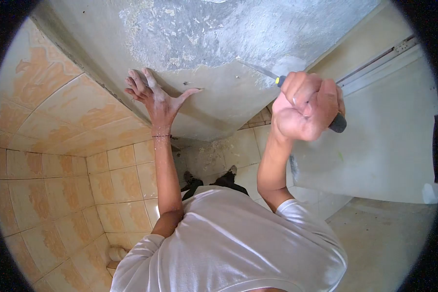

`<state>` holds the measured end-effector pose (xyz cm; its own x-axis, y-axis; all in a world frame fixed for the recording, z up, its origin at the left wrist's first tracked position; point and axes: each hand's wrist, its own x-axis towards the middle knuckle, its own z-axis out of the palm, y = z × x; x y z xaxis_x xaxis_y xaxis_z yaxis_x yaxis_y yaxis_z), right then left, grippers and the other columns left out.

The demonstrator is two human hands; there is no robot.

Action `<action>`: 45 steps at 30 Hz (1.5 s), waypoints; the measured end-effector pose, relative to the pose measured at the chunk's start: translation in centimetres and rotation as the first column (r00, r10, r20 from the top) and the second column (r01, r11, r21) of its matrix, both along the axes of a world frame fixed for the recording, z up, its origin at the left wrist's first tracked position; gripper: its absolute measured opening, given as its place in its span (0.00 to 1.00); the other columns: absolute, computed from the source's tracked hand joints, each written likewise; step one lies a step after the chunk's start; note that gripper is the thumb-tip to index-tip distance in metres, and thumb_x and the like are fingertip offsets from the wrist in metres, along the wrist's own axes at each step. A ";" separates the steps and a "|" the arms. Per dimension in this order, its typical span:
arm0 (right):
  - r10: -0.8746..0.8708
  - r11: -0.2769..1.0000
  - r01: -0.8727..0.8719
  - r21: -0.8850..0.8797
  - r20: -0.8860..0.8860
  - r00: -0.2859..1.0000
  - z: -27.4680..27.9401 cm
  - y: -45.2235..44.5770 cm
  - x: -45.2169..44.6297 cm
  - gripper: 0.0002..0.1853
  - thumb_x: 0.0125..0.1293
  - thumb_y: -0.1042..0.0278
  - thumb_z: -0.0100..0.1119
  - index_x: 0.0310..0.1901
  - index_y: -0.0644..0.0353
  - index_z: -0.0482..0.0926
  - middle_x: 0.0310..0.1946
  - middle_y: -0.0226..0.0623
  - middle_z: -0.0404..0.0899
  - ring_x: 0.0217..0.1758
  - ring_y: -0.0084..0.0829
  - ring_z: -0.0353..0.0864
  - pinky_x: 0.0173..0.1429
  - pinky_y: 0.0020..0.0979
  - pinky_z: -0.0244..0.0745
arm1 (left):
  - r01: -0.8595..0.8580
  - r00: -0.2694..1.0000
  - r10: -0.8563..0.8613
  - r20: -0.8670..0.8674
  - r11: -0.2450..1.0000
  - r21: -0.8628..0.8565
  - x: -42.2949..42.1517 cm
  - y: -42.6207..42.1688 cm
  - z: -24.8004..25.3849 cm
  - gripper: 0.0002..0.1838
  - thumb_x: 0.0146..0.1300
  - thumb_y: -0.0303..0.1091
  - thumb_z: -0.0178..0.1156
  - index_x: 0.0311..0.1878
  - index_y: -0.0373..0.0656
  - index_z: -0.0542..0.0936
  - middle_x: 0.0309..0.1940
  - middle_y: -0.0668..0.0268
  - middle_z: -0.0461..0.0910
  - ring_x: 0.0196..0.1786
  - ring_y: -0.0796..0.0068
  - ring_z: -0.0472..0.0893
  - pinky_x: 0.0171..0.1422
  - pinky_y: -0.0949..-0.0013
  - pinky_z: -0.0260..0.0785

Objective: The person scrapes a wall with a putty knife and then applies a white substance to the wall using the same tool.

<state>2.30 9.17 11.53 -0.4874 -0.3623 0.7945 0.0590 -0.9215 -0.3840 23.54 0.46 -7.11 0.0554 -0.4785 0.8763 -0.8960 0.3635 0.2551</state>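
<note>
My right hand (307,104) is wrapped around the black handle of a scraper (263,70). It has a yellow collar and a thin metal blade, seen nearly edge-on, so its exact shape is unclear. The blade's tip meets the wall (214,104) along the border between cream paint and a rough, grey stripped patch (194,36). Below that patch, to the left, my left hand (153,95) lies with fingers spread against the painted surface, whitish dust on its fingers. Nothing is held in it.
Orange-and-cream tiles (34,194) cover the wall at left. A pale door (370,146) stands at right, beside its frame (374,63). Below are a dusty tiled floor (238,151) and my feet (224,177). A pipe-like fitting (117,253) sits low at left.
</note>
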 end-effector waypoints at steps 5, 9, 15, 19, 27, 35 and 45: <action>-0.228 0.971 0.232 0.054 -0.075 0.971 0.2 -2.9 0.7 0.20 0.62 0.74 0.50 0.16 0.52 0.53 0.12 0.26 0.54 0.11 0.20 0.46 0.18 0.29 0.39 | -0.004 0.999 0.005 -0.031 0.999 0.043 -0.3 0.4 0.1 0.83 0.39 0.81 0.75 0.87 0.36 0.45 0.86 0.41 0.36 0.88 0.37 0.35 0.86 0.29 0.26; 0.062 0.997 -0.064 -0.042 -0.041 0.997 0.9 -0.2 -0.8 0.24 0.70 0.73 0.48 0.17 0.50 0.51 0.10 0.24 0.50 0.12 0.19 0.46 0.18 0.29 0.41 | 0.003 0.999 -0.003 -0.032 1.000 0.025 -0.4 0.6 0.5 0.82 0.39 0.80 0.76 0.87 0.36 0.46 0.87 0.41 0.36 0.88 0.36 0.36 0.86 0.28 0.28; 0.055 0.997 -0.049 0.056 -0.122 0.991 0.1 -1.9 0.4 0.23 0.73 0.72 0.46 0.18 0.50 0.52 0.10 0.25 0.53 0.12 0.18 0.46 0.18 0.29 0.41 | -0.017 1.000 0.018 -0.023 0.999 0.051 -0.5 1.0 0.7 0.81 0.40 0.79 0.76 0.87 0.36 0.47 0.87 0.42 0.37 0.88 0.37 0.37 0.86 0.29 0.30; 0.149 0.989 -0.148 0.019 -0.165 0.975 1.2 -0.3 0.4 0.23 0.74 0.73 0.45 0.19 0.51 0.52 0.10 0.26 0.54 0.12 0.18 0.47 0.18 0.28 0.43 | -0.011 0.999 0.012 -0.033 0.999 0.034 -0.5 1.0 0.7 0.81 0.40 0.78 0.76 0.87 0.37 0.47 0.87 0.43 0.38 0.88 0.36 0.37 0.86 0.30 0.30; -0.221 0.973 0.197 -0.119 -0.254 0.941 -6.2 -5.6 1.0 0.09 0.69 0.82 0.61 0.39 0.61 0.69 0.14 0.27 0.67 0.12 0.20 0.61 0.20 0.28 0.59 | 0.001 0.999 0.000 -0.045 1.000 0.021 -0.4 0.7 0.5 0.80 0.41 0.79 0.76 0.86 0.37 0.48 0.87 0.43 0.40 0.87 0.36 0.38 0.86 0.30 0.31; -0.258 0.959 0.208 -0.192 -0.288 0.922 -5.0 -4.5 4.0 0.23 0.72 0.74 0.52 0.21 0.50 0.53 0.13 0.27 0.57 0.11 0.19 0.49 0.17 0.29 0.47 | -0.001 0.999 0.003 -0.037 0.998 0.065 -0.3 1.0 0.2 0.80 0.40 0.79 0.75 0.86 0.37 0.48 0.87 0.43 0.39 0.88 0.36 0.38 0.86 0.29 0.30; -0.214 0.977 0.211 -0.036 -0.167 0.962 -5.9 -4.8 5.7 0.18 0.73 0.78 0.51 0.22 0.60 0.64 0.14 0.29 0.62 0.13 0.20 0.60 0.18 0.28 0.49 | 0.039 0.999 -0.037 -0.040 0.997 0.062 -0.2 0.8 0.5 0.81 0.40 0.76 0.78 0.87 0.39 0.46 0.87 0.43 0.38 0.88 0.35 0.37 0.85 0.28 0.30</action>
